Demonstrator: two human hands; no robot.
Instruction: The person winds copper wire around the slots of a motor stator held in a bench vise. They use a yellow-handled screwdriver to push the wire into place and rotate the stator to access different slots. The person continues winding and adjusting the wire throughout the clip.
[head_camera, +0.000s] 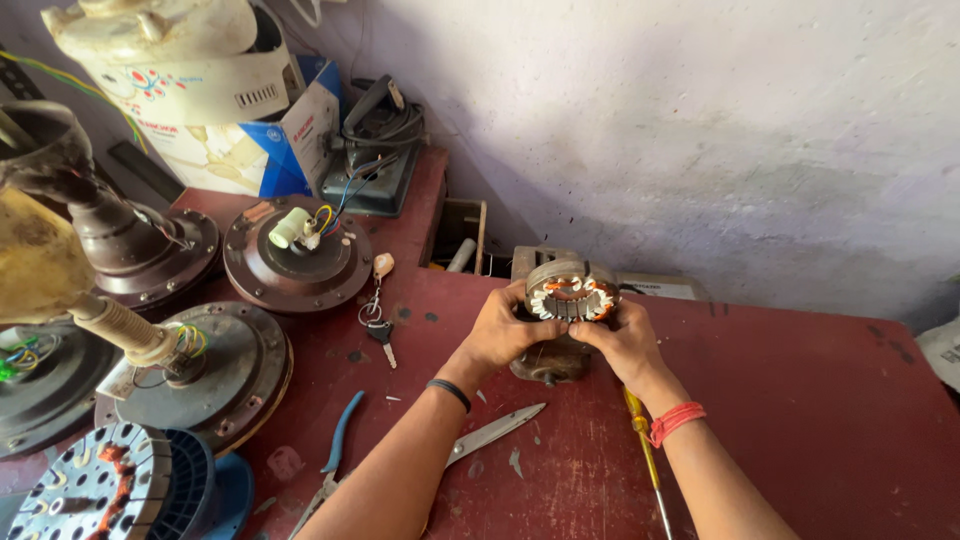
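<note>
Together, left hand (507, 330), right hand (620, 342), clasping motor stator (570, 292)

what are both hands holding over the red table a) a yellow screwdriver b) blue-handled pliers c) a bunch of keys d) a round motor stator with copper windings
d: the left hand and right hand both grip the round stator with copper windings above the red table.

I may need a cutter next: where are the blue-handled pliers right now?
The blue-handled pliers lie on the red table, lower left in the head view, beside the steel scissors, left of the left hand's forearm.
</note>
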